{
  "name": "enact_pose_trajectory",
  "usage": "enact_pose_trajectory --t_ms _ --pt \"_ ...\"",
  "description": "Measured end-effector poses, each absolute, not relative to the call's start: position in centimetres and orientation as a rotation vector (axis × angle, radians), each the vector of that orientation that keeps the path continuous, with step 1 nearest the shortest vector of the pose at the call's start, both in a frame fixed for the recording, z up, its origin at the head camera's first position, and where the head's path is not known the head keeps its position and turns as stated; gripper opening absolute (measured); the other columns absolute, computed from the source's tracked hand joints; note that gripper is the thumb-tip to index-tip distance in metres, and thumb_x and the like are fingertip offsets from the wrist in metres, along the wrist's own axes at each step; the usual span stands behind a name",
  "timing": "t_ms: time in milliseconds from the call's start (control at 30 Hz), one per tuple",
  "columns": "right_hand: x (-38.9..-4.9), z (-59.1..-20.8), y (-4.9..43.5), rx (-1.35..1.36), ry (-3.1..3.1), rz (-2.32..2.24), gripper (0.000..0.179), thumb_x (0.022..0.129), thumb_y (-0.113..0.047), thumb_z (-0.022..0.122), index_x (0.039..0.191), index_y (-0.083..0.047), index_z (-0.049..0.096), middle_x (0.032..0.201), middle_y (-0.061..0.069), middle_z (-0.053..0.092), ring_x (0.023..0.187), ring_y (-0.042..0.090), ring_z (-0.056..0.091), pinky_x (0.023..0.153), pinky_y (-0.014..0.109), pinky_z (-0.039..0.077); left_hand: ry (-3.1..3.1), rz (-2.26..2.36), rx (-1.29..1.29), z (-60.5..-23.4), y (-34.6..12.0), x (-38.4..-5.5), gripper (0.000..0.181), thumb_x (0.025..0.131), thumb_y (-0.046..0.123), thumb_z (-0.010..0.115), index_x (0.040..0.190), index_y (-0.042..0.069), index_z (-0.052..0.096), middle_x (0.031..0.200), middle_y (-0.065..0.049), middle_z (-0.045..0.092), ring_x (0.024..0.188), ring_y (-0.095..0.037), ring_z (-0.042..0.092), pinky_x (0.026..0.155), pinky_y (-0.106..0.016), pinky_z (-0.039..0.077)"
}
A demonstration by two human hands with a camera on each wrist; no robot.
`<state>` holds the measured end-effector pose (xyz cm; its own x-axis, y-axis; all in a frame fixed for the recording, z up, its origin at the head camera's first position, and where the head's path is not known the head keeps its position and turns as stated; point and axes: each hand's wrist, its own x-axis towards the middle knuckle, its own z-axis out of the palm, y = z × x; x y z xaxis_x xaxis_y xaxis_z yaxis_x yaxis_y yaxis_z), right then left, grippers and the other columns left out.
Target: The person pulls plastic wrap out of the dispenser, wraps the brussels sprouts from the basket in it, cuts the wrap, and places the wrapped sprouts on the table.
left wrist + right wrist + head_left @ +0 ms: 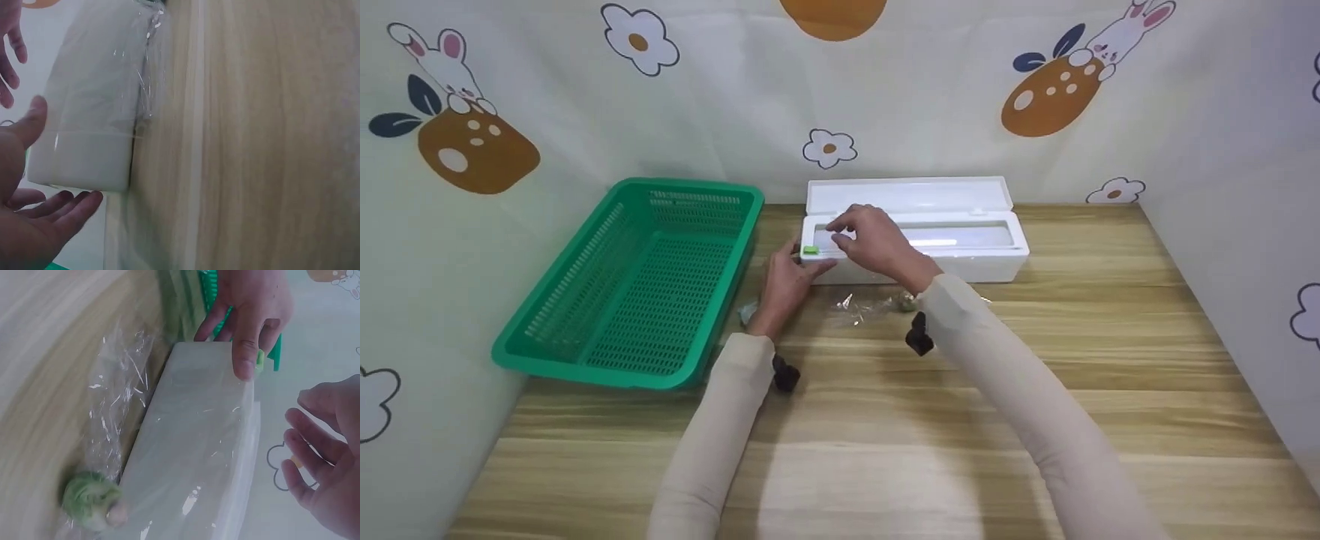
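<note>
A white cling film dispenser (915,268) lies on the table with its lid (911,196) tipped back. Clear film (121,399) hangs over its front and crumples on the table. My left hand (786,285) touches the dispenser's left end, with the thumb on the front and fairly straight fingers at the end face. Near its fingers sits a small green slide cutter (811,250). Above the dispenser's left part hovers my right hand (877,240), fingers loosely bent with nothing visible between them. In front, a round green leafy vegetable (90,499) lies by the film.
A green perforated basket (720,300) stands left of the dispenser. Partly hidden by my left arm is a small pale object (748,311). Patterned cloth (720,97) walls in the wooden table (1110,337) at the back and sides.
</note>
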<state>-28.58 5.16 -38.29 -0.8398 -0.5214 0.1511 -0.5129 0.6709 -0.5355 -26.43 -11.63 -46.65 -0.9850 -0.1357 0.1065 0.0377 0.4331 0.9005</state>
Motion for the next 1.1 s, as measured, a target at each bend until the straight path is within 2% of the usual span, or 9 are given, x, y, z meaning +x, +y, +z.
enact_pose_trajectory --t_ms 100,300,433,533,667,1000,1100 --pt "-29.0 -38.6 4.7 -0.864 2.847 -0.921 0.026 0.099 -0.011 0.059 0.12 -0.003 0.072 0.115 0.014 0.072 0.108 0.03 0.065 0.097 0.041 0.052 -2.513 -1.579 0.037 -46.9 -11.7 -26.8 0.054 0.082 0.023 0.084 0.128 0.002 0.064 0.121 -0.016 0.072 0.109 -0.023 0.067 0.093 -0.038 0.055" --pt "-29.6 -39.4 4.1 -0.839 2.822 -0.961 0.026 0.099 -0.011 0.059 0.12 -0.003 0.072 0.117 0.015 0.071 0.107 0.028 0.067 0.096 0.039 0.054 -2.482 -1.665 -0.081 -47.1 -12.1 -27.0 0.055 0.085 0.016 0.081 0.134 0.002 0.062 0.125 -0.015 0.071 0.105 -0.018 0.066 0.091 -0.033 0.056" --pt "-29.6 -39.8 3.7 -0.845 2.808 -0.956 0.026 0.099 -0.013 0.061 0.121 -0.003 0.071 0.12 0.014 0.071 0.108 0.028 0.067 0.096 0.038 0.054 -2.446 -1.732 -0.132 -47.4 -12.3 -27.0 0.06 0.086 0.01 0.078 0.14 0.0 0.055 0.134 -0.016 0.065 0.114 -0.018 0.065 0.094 -0.032 0.056" --pt "-29.5 -40.0 3.2 -0.862 2.818 -0.919 0.027 0.098 -0.018 0.065 0.121 -0.005 0.072 0.12 0.013 0.071 0.109 0.028 0.066 0.096 0.039 0.054 -2.41 -1.783 -0.17 -47.7 -12.5 -26.9 0.067 0.086 0.002 0.075 0.146 -0.001 0.046 0.144 -0.018 0.057 0.124 -0.022 0.061 0.099 -0.034 0.055" --pt "-29.4 -40.1 2.4 -0.864 2.857 -0.837 0.031 0.094 -0.025 0.071 0.121 -0.009 0.073 0.117 0.011 0.071 0.11 0.028 0.064 0.096 0.041 0.053 -2.401 -1.78 -0.213 -47.8 -12.7 -26.7 0.071 0.087 -0.003 0.072 0.15 0.001 0.04 0.151 -0.019 0.048 0.129 -0.03 0.059 0.101 -0.037 0.054" --pt "-29.1 -41.0 1.4 -0.84 2.96 -0.749 0.02 0.094 -0.021 0.07 0.111 -0.012 0.077 0.111 0.006 0.076 0.107 0.027 0.068 0.098 0.041 0.051 -2.527 -1.73 -0.191 -47.5 -13.6 -26.4 0.075 0.084 0.003 0.075 0.15 0.005 0.04 0.148 -0.016 0.052 0.111 -0.02 0.061 0.1 -0.038 0.053" --pt "-28.9 -41.3 1.3 -0.852 2.966 -0.765 0.02 0.095 -0.021 0.069 0.111 -0.013 0.077 0.11 0.003 0.077 0.106 0.024 0.07 0.099 0.039 0.051 -2.499 -1.732 -0.161 -47.7 -13.5 -26.5 0.071 0.086 0.006 0.075 0.149 0.004 0.041 0.148 -0.016 0.052 0.118 -0.019 0.061 0.101 -0.037 0.053"
